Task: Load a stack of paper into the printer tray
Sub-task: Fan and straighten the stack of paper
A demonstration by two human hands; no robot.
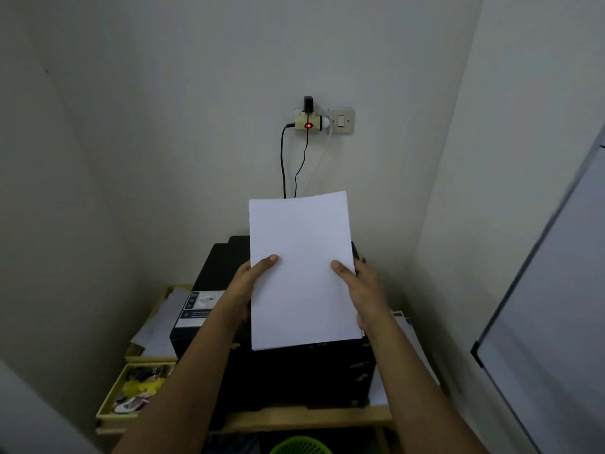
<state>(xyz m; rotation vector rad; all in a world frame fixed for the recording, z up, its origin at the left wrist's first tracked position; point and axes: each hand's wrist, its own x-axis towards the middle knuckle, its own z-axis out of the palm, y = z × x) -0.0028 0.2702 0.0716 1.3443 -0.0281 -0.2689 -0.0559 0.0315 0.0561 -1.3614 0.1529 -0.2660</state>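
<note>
Paper stack (301, 273): pinched at both long edges by left hand (252, 283) and right hand (360, 290), thumbs on top. Held squared above printer (278, 371), presumably for alignment with the tray, which cannot be seen.

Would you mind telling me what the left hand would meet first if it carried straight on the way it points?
Probably the printer: the left hand, gripping the paper, points forward over its black top toward the wall. Depth is unclear, so it might pass above it.

place: home office corner | cues: printer (278, 365), whiteboard (550, 322), wall socket (307, 121)
</note>
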